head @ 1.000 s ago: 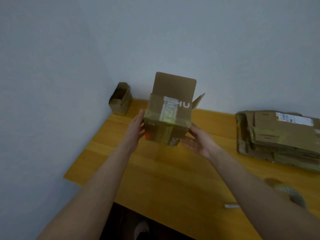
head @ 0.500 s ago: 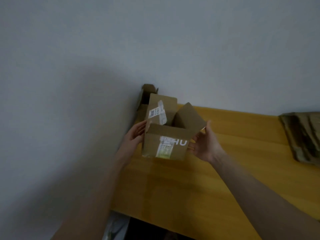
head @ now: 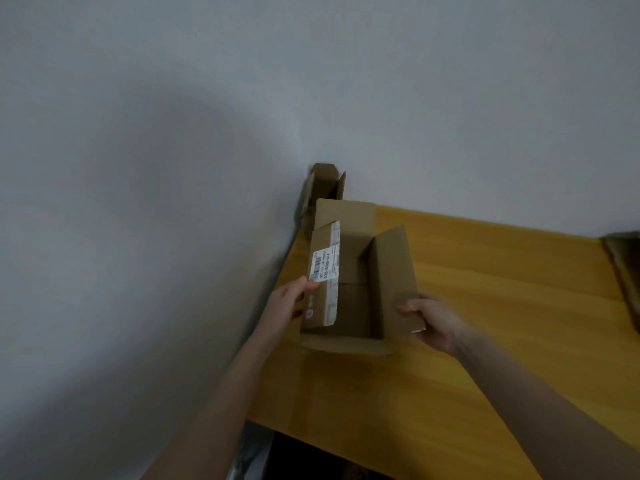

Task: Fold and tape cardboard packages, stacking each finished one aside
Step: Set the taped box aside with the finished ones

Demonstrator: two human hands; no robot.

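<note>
We've got a brown cardboard box (head: 346,317) sitting open-side up at the left edge of the table (head: 485,341), close to the wall. Its left flap (head: 320,306) carries a white barcode label (head: 322,270), and its right flap (head: 394,275) stands up, angled outward. Right behind it in the corner there's a second, smaller open box (head: 323,183), and a bit of flattened cardboard (head: 623,261) pokes in at the far right.
</note>
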